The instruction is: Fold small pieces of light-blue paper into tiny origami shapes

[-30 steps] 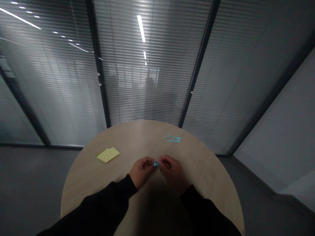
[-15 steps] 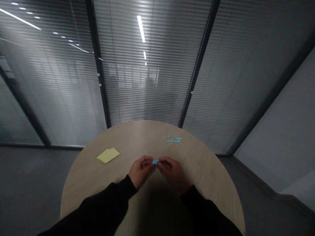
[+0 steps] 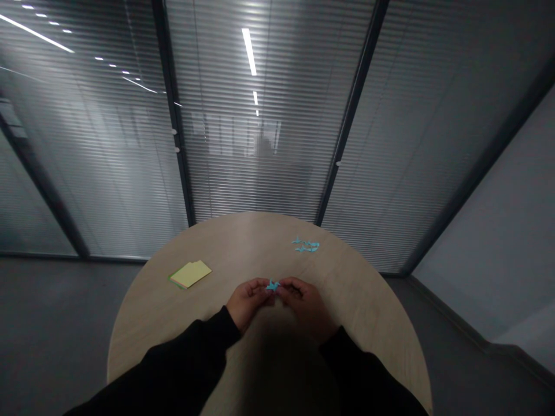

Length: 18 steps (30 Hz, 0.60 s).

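Between my two hands is a small light-blue folded paper figure [image 3: 273,286] with pointed tips, perhaps an origami crane. My left hand [image 3: 248,299] pinches its left side between thumb and fingers. On the opposite side my right hand [image 3: 304,300] grips it the same way. Both hands are held low over the table's middle, and the fingertips cover part of the paper. Several similar light-blue folded paper figures [image 3: 307,245] lie grouped on the table, beyond my right hand.
A round wooden table [image 3: 243,242] stands in front of me. To the left lies a stack of paper sheets [image 3: 191,274], yellow on top with green and orange edges showing. Glass panels with blinds [image 3: 260,173] rise behind the table, and a pale wall [image 3: 498,242] is at right.
The fingers have shifted slightly around the blue paper figure, and its shape looks a little wider and flatter. The stack and the other figures stay where they were.
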Tool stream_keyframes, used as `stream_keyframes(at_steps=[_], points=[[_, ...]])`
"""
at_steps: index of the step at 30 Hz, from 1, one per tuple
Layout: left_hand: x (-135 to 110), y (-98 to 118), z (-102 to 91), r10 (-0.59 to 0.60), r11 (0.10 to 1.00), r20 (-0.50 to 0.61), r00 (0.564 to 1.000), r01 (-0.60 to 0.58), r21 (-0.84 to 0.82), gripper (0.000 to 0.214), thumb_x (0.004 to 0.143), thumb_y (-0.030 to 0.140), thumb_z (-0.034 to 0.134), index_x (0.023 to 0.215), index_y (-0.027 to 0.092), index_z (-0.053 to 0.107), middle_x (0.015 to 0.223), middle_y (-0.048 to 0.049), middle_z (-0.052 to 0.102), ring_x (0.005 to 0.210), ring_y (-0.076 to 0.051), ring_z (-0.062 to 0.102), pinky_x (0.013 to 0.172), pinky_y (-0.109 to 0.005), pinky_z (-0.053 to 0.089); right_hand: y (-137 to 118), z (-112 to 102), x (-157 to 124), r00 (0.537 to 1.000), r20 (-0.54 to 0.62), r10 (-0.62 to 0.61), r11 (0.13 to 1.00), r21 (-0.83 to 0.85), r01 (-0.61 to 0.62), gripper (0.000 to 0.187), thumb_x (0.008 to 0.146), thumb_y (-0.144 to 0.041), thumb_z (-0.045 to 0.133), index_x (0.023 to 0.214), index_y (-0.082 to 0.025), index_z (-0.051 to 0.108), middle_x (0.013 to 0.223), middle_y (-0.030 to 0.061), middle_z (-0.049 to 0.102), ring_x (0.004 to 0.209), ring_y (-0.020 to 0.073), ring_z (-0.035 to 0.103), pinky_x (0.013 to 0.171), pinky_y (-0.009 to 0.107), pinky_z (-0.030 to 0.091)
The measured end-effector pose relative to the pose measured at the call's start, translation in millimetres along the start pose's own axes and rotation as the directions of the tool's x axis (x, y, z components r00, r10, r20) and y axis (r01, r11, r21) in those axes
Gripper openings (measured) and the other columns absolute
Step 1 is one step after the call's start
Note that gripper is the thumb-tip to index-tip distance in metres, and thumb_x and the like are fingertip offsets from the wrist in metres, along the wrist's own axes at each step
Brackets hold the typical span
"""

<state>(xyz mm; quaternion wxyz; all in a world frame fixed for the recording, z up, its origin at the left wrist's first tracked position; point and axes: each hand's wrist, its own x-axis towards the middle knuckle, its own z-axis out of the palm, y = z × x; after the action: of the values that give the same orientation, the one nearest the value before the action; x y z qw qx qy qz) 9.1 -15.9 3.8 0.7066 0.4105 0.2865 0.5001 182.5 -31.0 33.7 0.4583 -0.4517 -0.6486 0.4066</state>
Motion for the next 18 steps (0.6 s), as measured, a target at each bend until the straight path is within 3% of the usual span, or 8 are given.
stream_keyframes(at_steps=[4,9,13,18], points=[[-1.7,-0.4,0.4,-0.078,0.985,0.072,0.994,0.088,-0.151,0.041,0.058,0.029,0.092,0.087,0.011,0.07,0.076,-0.0051,0.072,0.068,-0.011,0.065,0.072,-0.023,0.051,-3.0,0.1,-1.4,0.998,0.059,0.016,0.997,0.069,-0.02,0.023,0.082,-0.04,0.065,0.084,-0.017,0.067,0.066,-0.0014,0.062,0.059,0.0124,0.055,0.056,0.024,0.043],[-1.5,0.6,-0.7,-0.113,0.98,0.093,0.989,0.126,-0.157,0.037,0.062,0.026,0.091,0.087,0.009,0.071,0.076,-0.0054,0.071,0.068,-0.011,0.064,0.071,-0.022,0.052,-0.6,1.5,-1.0,0.998,0.055,0.033,0.995,0.088,-0.038,0.021,0.08,-0.039,0.066,0.082,-0.018,0.064,0.066,-0.0021,0.061,0.058,0.0118,0.054,0.055,0.023,0.043],[-0.9,0.1,-2.0,-0.141,0.978,0.116,0.983,0.156,-0.137,0.035,0.062,0.029,0.091,0.081,0.008,0.071,0.072,-0.0049,0.069,0.066,-0.011,0.064,0.07,-0.023,0.053,3.2,3.1,-0.2,1.0,0.02,-0.024,0.992,0.126,0.021,0.017,0.078,-0.031,0.066,0.089,-0.019,0.06,0.073,-0.0012,0.065,0.064,0.0131,0.06,0.06,0.024,0.048],[-0.3,-1.6,-2.2,-0.137,0.984,0.083,0.987,0.145,-0.099,0.037,0.062,0.032,0.091,0.083,0.009,0.071,0.073,-0.0047,0.069,0.067,-0.011,0.064,0.071,-0.024,0.052,-0.2,2.1,-1.4,0.994,0.0,-0.108,0.994,-0.034,0.108,0.011,0.08,-0.026,0.063,0.088,-0.019,0.063,0.074,0.0003,0.067,0.068,0.0148,0.063,0.062,0.025,0.05]])
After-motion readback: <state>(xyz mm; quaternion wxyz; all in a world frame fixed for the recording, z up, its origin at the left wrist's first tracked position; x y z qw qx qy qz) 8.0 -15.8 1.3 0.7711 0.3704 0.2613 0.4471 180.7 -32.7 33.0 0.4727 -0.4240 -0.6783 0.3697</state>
